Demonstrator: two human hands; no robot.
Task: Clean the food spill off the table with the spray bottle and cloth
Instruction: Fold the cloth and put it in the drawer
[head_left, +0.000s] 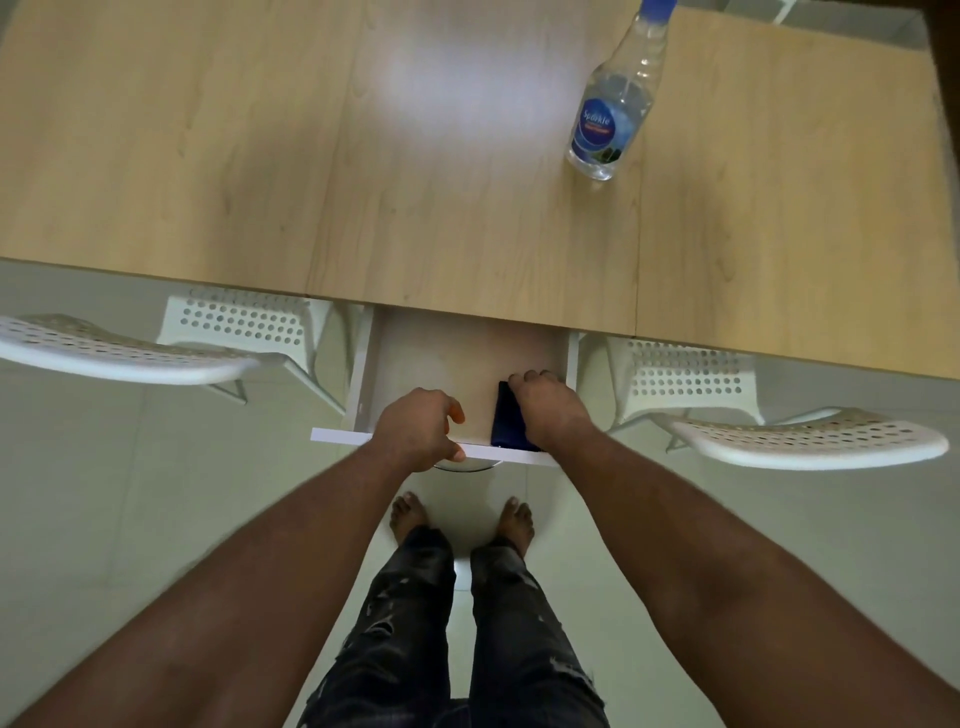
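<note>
Step in hand: it seems the person fetches the cloth (506, 415) from the open drawer (415, 358) under the table (260, 156); wiping is not yet begun.
Cloth: dark blue, folded, it lies in the right part of the drawer, close to the right wall; its long axis runs from the drawer front toward the back, so away from the person.
Right hand (550, 405): it rests on the right side of the cloth, fingers bent over its far end; I judge that it grips the cloth, but the fingertips are partly hidden.
Left hand (418, 426): it holds the white front edge of the drawer, fingers curled over it, thumb on the near face.
Nearer hand: the right one is on the cloth already; the left one is just beside it, apart.
Spray bottle (613, 104): it stands on the table, far and to the right, well apart from both hands, on the side of the right arm.
Spill: no food spill is clear to see; only 1 bright glare on the wood.
Next move, my judgement: lift the cloth up and toward the body, then push the drawer closed with the left hand.
</note>
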